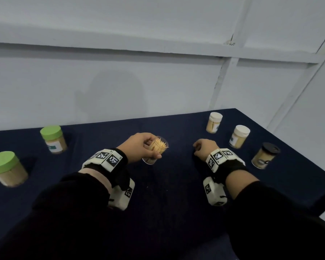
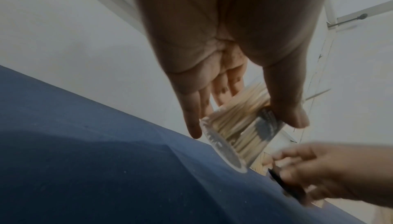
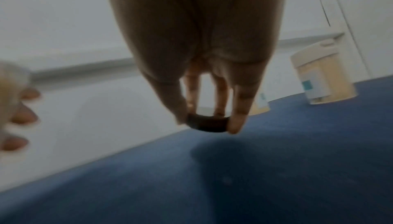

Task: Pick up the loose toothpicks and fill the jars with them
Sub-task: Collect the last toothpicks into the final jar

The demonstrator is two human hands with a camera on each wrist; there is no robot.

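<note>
My left hand (image 1: 150,150) grips a clear jar (image 1: 159,147) packed with toothpicks and holds it tilted above the dark blue cloth (image 1: 167,184). The jar's mouth is uncovered and toothpick tips stick out of it. In the left wrist view the thumb and fingers wrap the jar (image 2: 240,135) from both sides. My right hand (image 1: 201,147) is to the right of the jar, fingers pointing down. Its fingertips pinch a small black lid (image 3: 207,125) low over the cloth; I cannot tell whether the lid touches it.
Two green-lidded jars (image 1: 53,139) (image 1: 7,168) stand at the left. At the right stand two cream-lidded jars (image 1: 214,122) (image 1: 239,136) and a black-lidded jar (image 1: 265,155). A white wall runs behind the table; the table's edge falls away at the right.
</note>
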